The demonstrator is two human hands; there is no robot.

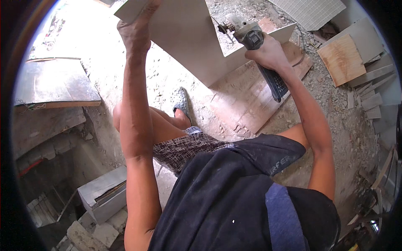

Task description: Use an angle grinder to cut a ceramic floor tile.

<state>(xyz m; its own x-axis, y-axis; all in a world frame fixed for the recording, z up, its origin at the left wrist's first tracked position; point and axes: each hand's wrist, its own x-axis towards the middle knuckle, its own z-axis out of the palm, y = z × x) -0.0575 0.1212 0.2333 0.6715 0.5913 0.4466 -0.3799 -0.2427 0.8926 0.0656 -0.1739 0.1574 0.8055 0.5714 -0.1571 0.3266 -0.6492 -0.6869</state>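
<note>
A large L-shaped beige-grey tile [186,35] with an inner corner cut out lies in front of me. At its far left edge my left hand [135,32] is closed on it, the fingertips partly cut off by the upper rim of the picture. My right hand [270,52] is wrapped round the body of an angle grinder [250,37], with the black handle end pointing back toward me. The grinder's head is over the cut-out, close to the tile's narrow arm [238,58]. I cannot tell whether its disc touches the tile or spins.
Beneath the tile lies a dusty wooden board [247,102]. Rubble [331,108] covers the floor on the right, with a square wood-coloured tile [342,60] and several offcuts. A slab [56,81] and a carton [102,194] are at the left. My slippered foot [181,102] is near the tile.
</note>
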